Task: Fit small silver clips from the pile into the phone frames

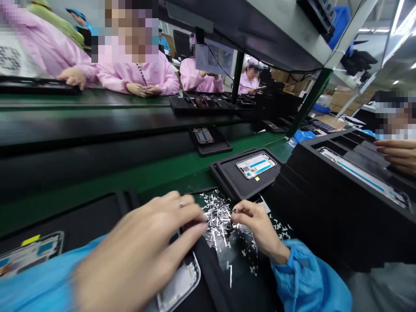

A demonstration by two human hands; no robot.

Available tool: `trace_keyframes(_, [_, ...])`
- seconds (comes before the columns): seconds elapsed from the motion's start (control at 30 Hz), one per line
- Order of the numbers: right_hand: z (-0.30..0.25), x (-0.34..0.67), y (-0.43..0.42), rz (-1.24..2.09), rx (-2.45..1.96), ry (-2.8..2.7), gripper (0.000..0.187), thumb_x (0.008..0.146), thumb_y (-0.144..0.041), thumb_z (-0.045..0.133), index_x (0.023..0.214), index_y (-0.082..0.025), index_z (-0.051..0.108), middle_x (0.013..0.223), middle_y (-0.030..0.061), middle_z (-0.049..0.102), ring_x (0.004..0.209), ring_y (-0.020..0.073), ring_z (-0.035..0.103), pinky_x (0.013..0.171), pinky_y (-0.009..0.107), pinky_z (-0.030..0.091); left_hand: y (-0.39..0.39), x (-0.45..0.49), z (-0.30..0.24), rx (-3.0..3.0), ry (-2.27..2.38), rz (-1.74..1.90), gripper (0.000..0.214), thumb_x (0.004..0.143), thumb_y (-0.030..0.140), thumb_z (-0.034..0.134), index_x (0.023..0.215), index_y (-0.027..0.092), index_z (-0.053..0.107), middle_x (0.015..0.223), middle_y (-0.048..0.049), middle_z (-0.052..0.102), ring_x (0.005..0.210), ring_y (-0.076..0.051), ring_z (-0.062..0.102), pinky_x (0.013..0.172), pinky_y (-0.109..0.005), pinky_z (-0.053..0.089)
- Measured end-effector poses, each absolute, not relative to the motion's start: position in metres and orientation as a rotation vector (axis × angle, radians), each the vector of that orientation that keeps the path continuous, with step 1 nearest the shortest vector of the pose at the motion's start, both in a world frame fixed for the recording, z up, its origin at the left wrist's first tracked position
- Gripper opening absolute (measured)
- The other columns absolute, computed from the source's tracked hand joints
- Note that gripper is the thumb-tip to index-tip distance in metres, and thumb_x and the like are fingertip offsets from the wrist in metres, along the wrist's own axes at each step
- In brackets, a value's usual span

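Note:
My left hand (143, 251) is above a white phone frame (182, 284) and hides much of it. Its fingers are bent, with thumb and forefinger close together; whatever they may hold is hidden. My right hand (258, 225) pinches at the edge of a heap of small silver strips (216, 212). Something tiny and dark is at its fingertips, too small to name. Loose strips lie scattered below and beside that hand. Another phone frame (39, 255), with a yellow tab, lies at the lower left, partly behind my left sleeve.
Beyond my hands, a black tray (227, 180) bears a phone frame (256, 165) with blue strips. Tall stacked black trays (321, 203) wall off the right, where another person's hand (398, 154) reaches in. A smaller tray (214, 148) lies farther back. People in pink sit across the bench.

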State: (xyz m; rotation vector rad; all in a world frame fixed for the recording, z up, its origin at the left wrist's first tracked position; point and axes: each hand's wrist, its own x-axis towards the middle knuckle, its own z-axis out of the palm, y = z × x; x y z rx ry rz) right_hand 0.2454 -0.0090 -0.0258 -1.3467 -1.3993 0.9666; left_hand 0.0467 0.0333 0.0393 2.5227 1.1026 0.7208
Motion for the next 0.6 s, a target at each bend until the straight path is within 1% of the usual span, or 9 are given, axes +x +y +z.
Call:
trace_keyframes(0.07, [-0.018, 0.241, -0.012, 1.070, -1.256, -1.260, 0.020, 0.076, -0.033, 0.056, 0.069, -0.016, 0.051, 0.061, -0.0026, 0.051, 0.057, 0.0115, 0.050, 0.057, 0.025, 0.041, 0.038, 0.069, 0.044, 2.459, 1.049, 0.613, 0.017, 0.071, 0.036, 0.051, 0.062, 0.029, 0.063, 0.065, 0.0053, 0.063, 0.063, -0.016, 0.059, 0.056, -0.028, 0.044])
trace_keyframes(0.17, [-0.008, 0.236, -0.017, 1.145, -1.151, -1.121, 0.015, 0.071, -0.030, 0.057, 0.068, -0.016, 0.051, 0.061, -0.0022, 0.051, 0.058, 0.0116, 0.048, 0.059, 0.024, 0.040, 0.042, 0.096, 0.044, 2.346, 1.025, 0.537, 0.012, 0.068, 0.029, 0.053, 0.062, 0.026, 0.063, 0.062, 0.0050, 0.063, 0.061, -0.015, 0.058, 0.055, -0.025, 0.043])
trace_keyframes(0.3, [-0.005, 0.235, -0.020, 1.132, -1.104, -1.075, 0.011, 0.070, -0.027, 0.059, 0.069, -0.017, 0.054, 0.065, -0.0025, 0.051, 0.060, 0.0108, 0.045, 0.057, 0.022, 0.037, 0.037, 0.104, 0.040, 2.240, 1.002, 0.609, 0.019, 0.073, 0.030, 0.046, 0.062, 0.023, 0.060, 0.061, 0.0057, 0.062, 0.058, -0.012, 0.058, 0.052, -0.021, 0.043])
trace_keyframes(0.43, [-0.006, 0.234, -0.020, 1.036, -1.133, -1.140, 0.008, 0.073, -0.024, 0.059, 0.069, -0.018, 0.056, 0.066, -0.0034, 0.051, 0.063, 0.0110, 0.044, 0.060, 0.022, 0.034, 0.034, 0.100, 0.035, 2.249, 0.981, 0.762, 0.024, 0.075, 0.028, 0.041, 0.062, 0.023, 0.060, 0.062, 0.0042, 0.063, 0.057, -0.012, 0.059, 0.051, -0.021, 0.044])
trace_keyframes(0.6, [-0.003, 0.230, -0.020, 0.961, -1.160, -1.217, 0.009, 0.076, -0.023, 0.055, 0.069, -0.018, 0.056, 0.066, -0.0038, 0.051, 0.063, 0.0113, 0.046, 0.060, 0.022, 0.034, 0.031, 0.100, 0.028, 2.393, 0.914, 0.950, 0.023, 0.080, 0.022, 0.040, 0.067, 0.022, 0.059, 0.066, 0.0037, 0.063, 0.061, -0.011, 0.060, 0.053, -0.020, 0.045])
